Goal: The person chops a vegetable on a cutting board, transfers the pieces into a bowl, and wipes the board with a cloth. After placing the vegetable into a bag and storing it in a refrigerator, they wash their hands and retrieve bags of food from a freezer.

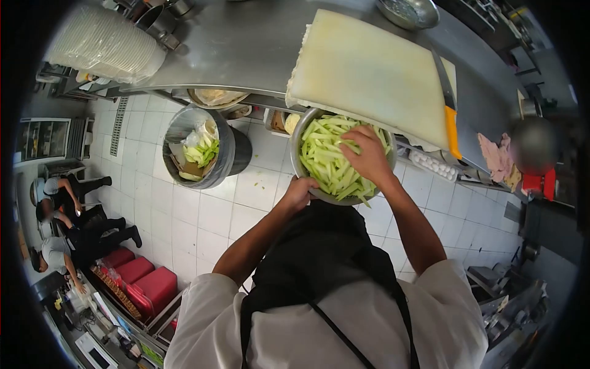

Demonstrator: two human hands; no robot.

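Observation:
A round metal bowl [295, 154] heaped with pale green vegetable sticks [335, 163], which look like celery, is held in front of my apron, just below the counter edge. My left hand [299, 192] grips the bowl's near left rim, thumb over the edge. From the right, my right hand [367, 154] reaches over the bowl with its fingers curled down onto the sticks; the fingertips are partly hidden among them. A few sticks poke over the near rim.
Beyond the bowl, a white cutting board [369, 74] lies on the steel counter [246, 49], with a yellow-handled knife [452, 123] along its right side. A lined bin [215, 175] with green trimmings stands left. Two people sit at far left near red containers [150, 289].

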